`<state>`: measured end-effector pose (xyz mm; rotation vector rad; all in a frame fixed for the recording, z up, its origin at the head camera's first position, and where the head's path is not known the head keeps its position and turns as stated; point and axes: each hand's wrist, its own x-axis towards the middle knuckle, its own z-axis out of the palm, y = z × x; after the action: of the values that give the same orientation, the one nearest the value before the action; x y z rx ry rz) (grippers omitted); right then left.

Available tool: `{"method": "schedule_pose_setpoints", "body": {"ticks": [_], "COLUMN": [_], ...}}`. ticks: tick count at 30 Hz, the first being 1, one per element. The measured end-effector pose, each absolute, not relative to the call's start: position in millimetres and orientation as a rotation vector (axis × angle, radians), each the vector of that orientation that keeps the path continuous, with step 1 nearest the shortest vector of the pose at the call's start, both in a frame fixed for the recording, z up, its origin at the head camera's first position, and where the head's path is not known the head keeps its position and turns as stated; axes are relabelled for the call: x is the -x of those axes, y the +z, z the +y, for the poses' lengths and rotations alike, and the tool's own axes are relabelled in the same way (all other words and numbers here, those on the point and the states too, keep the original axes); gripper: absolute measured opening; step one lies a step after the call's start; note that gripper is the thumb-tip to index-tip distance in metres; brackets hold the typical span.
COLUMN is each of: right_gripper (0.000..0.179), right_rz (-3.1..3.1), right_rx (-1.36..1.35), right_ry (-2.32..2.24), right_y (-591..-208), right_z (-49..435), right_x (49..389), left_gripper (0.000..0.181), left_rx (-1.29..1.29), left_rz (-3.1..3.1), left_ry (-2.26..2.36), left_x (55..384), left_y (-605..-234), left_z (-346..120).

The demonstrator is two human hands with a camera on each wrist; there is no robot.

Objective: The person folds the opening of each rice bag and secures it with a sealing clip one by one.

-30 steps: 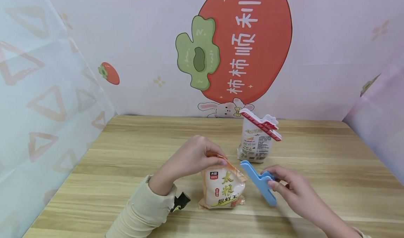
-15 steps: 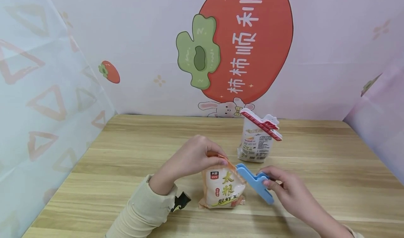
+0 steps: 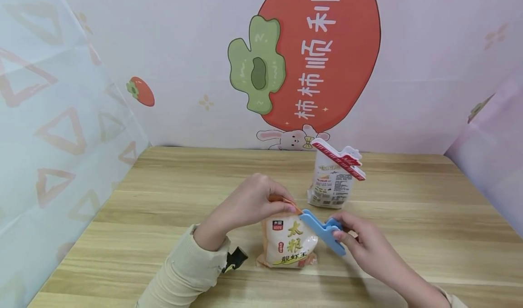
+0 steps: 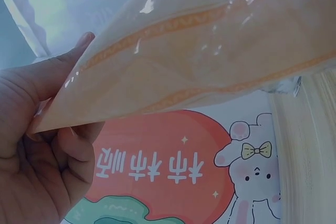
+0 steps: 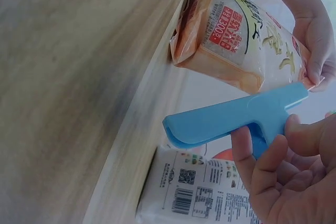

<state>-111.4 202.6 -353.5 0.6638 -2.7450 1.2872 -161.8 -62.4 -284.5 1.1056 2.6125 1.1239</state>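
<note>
An orange and white rice bag (image 3: 288,244) stands upright on the wooden table. My left hand (image 3: 253,203) pinches its top edge between thumb and fingers; the left wrist view shows the folded orange film (image 4: 173,72) running out from that pinch. In my right hand (image 3: 363,240) is a blue bag clip (image 3: 320,231), held by its handles with thumb and fingers. The clip's upper end lies over the bag's top right edge, beside my left fingertips, and its lower end sticks out past the bag. Whether the clip's jaws press on the film cannot be told.
Behind and to the right stands a white bag (image 3: 331,185) with a red and white clip (image 3: 339,160) across its top. A printed backdrop (image 3: 196,62) rises at the table's rear. A black device (image 3: 234,259) sits at my left wrist.
My right hand has moved left with the blue clip, from beside the rice bag until the clip overlaps its top right edge. My left hand keeps its pinch in place.
</note>
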Motion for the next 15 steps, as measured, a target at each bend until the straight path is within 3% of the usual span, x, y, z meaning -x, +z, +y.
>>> {"method": "schedule_pose_setpoints", "body": {"ticks": [15], "right_gripper": [0.015], "right_rz": [-2.749], "right_rx": [-0.596], "right_ry": [1.356], "right_y": [-351.7], "right_z": [197.4], "right_x": [109.5], "left_gripper": [0.009], "left_rx": [-1.112], "left_rz": [2.619], "left_ry": [1.105], "left_x": [163.6], "left_y": [-285.9], "left_z": [-61.8]}}
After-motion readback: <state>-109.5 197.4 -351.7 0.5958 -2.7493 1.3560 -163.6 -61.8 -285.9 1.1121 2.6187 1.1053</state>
